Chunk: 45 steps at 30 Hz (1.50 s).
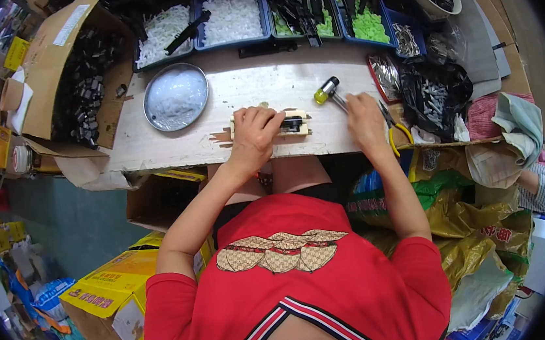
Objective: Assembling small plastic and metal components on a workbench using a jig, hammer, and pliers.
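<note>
A cream-coloured block (303,128) lies near the table's front edge, with a small black part (291,123) set in its top. My left hand (255,131) is closed over the block's left end, its fingers bent around the black part; what lies under the palm is hidden. To the right, my right hand (365,120) is closed around the handle of a small hammer (327,90), whose yellow and black head points away and to the left. Just right of that hand lies a pair of pliers (401,133) with yellow-and-black handles.
A round metal dish (176,96) with a clear, whitish content stands left. Blue trays (234,44) of white and green pieces line the back. A carton (47,74) of dark metal parts stands left; a black bag (447,74) of metal pins lies right. Another person's sleeve (540,187) shows far right.
</note>
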Tool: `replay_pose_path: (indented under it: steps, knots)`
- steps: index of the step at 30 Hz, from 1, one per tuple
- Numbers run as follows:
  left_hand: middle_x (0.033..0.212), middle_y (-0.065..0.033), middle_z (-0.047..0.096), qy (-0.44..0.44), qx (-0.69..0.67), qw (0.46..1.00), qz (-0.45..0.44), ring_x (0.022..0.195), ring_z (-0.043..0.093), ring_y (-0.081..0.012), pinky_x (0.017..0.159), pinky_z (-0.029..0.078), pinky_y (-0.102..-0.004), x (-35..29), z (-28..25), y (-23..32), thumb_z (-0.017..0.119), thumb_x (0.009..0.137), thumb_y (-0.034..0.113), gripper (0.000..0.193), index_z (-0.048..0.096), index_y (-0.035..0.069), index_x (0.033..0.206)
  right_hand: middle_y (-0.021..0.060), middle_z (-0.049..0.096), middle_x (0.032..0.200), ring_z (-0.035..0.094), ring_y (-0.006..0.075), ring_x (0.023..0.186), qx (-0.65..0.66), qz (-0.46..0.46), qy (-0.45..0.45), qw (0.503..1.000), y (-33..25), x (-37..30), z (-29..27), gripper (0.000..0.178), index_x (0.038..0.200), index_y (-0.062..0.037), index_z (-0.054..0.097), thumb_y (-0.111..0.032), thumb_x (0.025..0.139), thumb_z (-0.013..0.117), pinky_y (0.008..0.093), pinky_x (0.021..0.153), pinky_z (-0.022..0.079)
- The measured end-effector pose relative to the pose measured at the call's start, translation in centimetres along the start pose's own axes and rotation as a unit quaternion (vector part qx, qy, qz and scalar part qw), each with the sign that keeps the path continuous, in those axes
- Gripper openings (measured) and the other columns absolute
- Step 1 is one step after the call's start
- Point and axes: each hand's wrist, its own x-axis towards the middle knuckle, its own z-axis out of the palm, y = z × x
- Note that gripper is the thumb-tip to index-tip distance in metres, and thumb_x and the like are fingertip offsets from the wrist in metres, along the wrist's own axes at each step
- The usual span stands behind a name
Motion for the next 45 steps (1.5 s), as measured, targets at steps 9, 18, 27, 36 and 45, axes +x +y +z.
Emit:
replay_pose_path:
  steps: [9, 18, 27, 36, 45]
  knots:
    - [0.092, -0.0102, 0.053, 0.058, -0.314, 0.931, -0.177, 0.084, 0.054, -0.0199, 0.073, 0.042, -0.0260, 2.0, -1.2, -1.9, 0.049, 0.084, 0.001, 0.027, 0.054, 0.000, 0.110, 0.0131, 0.050, 0.085, 0.047, 0.0301, 0.083, -0.234, 0.117, -0.071, 0.963, 6.5, -4.6, -2.8, 0.036, 0.094, -0.0035, 0.052, -0.008, 0.059, 0.057, 0.0417, 0.071, 0.033]
    - [0.074, 0.0002, 0.054, 0.120, -0.535, 0.751, -0.368, 0.059, 0.052, -0.0051, 0.052, 0.041, -0.0181, 1.6, -1.2, -4.2, 0.059, 0.085, 0.017, 0.026, 0.051, 0.005, 0.107, 0.0125, 0.048, 0.077, 0.046, 0.0295, 0.079, -0.089, 0.050, 0.089, 0.991, 7.2, -5.1, -2.4, 0.014, 0.079, -0.0039, 0.048, -0.009, 0.068, 0.053, 0.0398, 0.072, 0.033]
    - [0.079, -0.0075, 0.061, 0.003, -0.642, 0.685, -0.345, 0.058, 0.057, -0.0109, 0.050, 0.045, -0.0218, 3.4, -2.0, -1.4, 0.061, 0.080, 0.006, 0.045, 0.043, 0.005, 0.122, 0.0120, 0.049, 0.077, 0.047, 0.0298, 0.079, -0.077, 0.041, 0.067, 0.994, 9.0, -5.4, -1.6, 0.016, 0.080, -0.0042, 0.050, -0.011, 0.068, 0.057, 0.0407, 0.071, 0.034]
    - [0.078, -0.0033, 0.059, -0.079, -0.629, 0.679, -0.370, 0.058, 0.055, -0.0083, 0.047, 0.044, -0.0208, 3.7, -0.6, 1.9, 0.062, 0.081, 0.007, 0.041, 0.047, 0.008, 0.119, 0.0111, 0.055, 0.073, 0.055, 0.0248, 0.068, 0.195, 0.029, 0.059, 0.979, 2.7, -0.5, -5.0, 0.015, 0.076, -0.0016, 0.058, -0.008, 0.062, 0.061, 0.0353, 0.068, 0.041]
    - [0.081, -0.0003, 0.058, 0.127, -0.634, 0.678, -0.351, 0.061, 0.054, -0.0058, 0.052, 0.045, -0.0184, 4.0, -1.7, 3.4, 0.065, 0.075, 0.000, 0.041, 0.051, 0.005, 0.114, 0.0086, 0.062, 0.090, 0.060, 0.0173, 0.079, 0.803, 0.239, -0.256, 0.483, -6.1, 2.1, -2.0, 0.016, 0.092, 0.0000, 0.057, -0.006, 0.077, 0.057, 0.0319, 0.073, 0.050]
